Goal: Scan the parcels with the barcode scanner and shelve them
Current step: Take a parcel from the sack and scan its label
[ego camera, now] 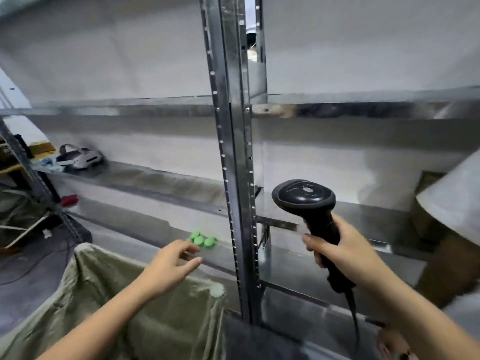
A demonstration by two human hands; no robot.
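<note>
Two hands up | right hand [345, 253] grips scanner [310, 211] by its handle, head upright, ready to aim | left hand [171, 266] loose-fingered, empty, over green sack's [109, 294] rim, likely reaching for a parcel | cardboard parcel [439, 229] at shelf's [363, 211] right end.

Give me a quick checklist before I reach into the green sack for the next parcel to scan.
1. Barcode scanner in hand: ok, the right hand grips its handle, head up.
2. Scanner cable free: cannot tell, it hangs below the handle and runs out of view.
3. Left hand free: ok, fingers relaxed, holding nothing, above the green sack.
4. Parcel to pick: cannot tell, the sack's inside is not visible.
5. Shelf space: ok, bare metal shows right of the upright post.
6. Green pieces on the shelf edge near the left hand: not ok, easy to knock.
</note>
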